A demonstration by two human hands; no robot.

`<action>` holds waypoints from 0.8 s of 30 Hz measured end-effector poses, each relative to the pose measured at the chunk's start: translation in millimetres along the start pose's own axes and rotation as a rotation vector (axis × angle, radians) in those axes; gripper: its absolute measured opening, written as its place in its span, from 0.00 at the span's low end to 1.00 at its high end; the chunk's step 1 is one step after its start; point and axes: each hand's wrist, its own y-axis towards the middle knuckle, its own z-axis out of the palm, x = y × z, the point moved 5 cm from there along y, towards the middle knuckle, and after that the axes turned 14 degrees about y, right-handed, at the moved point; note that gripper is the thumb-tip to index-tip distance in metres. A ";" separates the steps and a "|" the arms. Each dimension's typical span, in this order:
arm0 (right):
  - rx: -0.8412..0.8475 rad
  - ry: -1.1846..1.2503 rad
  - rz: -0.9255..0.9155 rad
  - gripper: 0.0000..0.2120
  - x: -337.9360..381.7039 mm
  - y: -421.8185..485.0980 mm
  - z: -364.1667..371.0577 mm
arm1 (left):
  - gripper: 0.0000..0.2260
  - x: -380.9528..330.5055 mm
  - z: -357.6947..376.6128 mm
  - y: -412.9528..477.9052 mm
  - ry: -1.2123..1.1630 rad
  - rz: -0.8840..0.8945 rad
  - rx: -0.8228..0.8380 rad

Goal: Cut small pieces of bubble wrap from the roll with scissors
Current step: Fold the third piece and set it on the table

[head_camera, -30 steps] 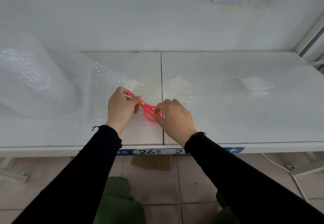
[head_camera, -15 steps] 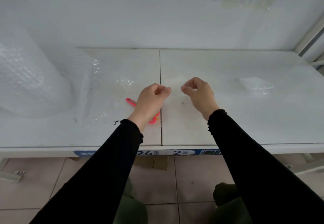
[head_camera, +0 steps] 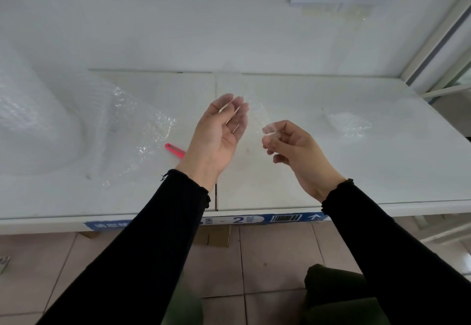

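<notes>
Both hands were up in the air above the white bench (head_camera: 331, 172). The left hand (head_camera: 216, 136) was flat and loose, palm up, with its fingers (head_camera: 235, 107) pointing away toward the wall. A small clear piece of bubble wrap (head_camera: 254, 118) hung between the two hands. It lay over the left fingers, and the right hand (head_camera: 293, 149) pinched its other end with curled fingers (head_camera: 271, 131). The piece was see-through and hard to make out, so its exact edges could not be told.

The pink scissors (head_camera: 175, 150) lay flat on the bench, just left of the left wrist. Only the tip end showed, and the rest was hidden behind the wrist. Their long side ran slantwise, with the tip pointing up and left, toward the roll.

The big roll of bubble wrap (head_camera: 33, 126) stood at the far left. Its loose sheet (head_camera: 132, 126) spread out across the bench toward the scissors. Another small cut piece (head_camera: 349, 124) lay on the bench off to the right, well apart from the hands.
</notes>
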 end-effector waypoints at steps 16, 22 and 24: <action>0.000 -1.196 -0.895 0.04 43.7 -45.4 24.3 | 0.31 19.6 16.0 1.7 -0.027 -0.191 0.033; 0.124 -0.896 -0.760 0.13 39.6 -39.2 15.3 | 0.16 18.7 20.0 -3.7 0.209 -0.113 0.118; 0.081 -0.779 -0.705 0.15 44.3 -34.5 6.6 | 0.16 20.5 25.7 -8.4 0.283 -0.118 0.184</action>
